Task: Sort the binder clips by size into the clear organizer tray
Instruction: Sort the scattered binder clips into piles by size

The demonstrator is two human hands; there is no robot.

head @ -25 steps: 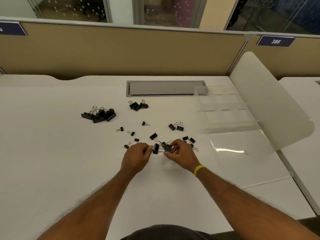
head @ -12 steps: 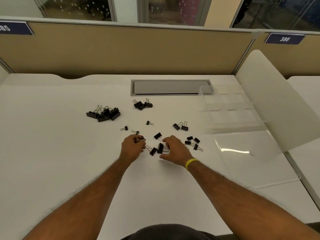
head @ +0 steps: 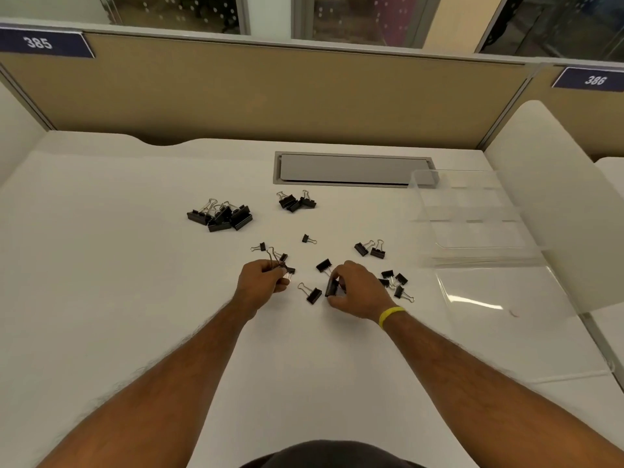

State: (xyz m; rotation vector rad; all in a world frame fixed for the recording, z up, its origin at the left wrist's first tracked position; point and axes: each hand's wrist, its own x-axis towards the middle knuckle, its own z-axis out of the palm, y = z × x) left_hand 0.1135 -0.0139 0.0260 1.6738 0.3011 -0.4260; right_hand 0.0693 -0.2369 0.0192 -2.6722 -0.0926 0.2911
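Binder clip (head: 333,287) in right grip (head: 358,292), other clips (head: 275,262) in left grip (head: 261,282)

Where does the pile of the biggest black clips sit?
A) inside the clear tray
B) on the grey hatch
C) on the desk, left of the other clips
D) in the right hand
C: the big clips lie heaped on the white desk, leftmost of all.

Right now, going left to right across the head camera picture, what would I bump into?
Sign 385, pile of big clips, left hand pinching a clip, right hand gripping a black clip, clear tray, sign 386.
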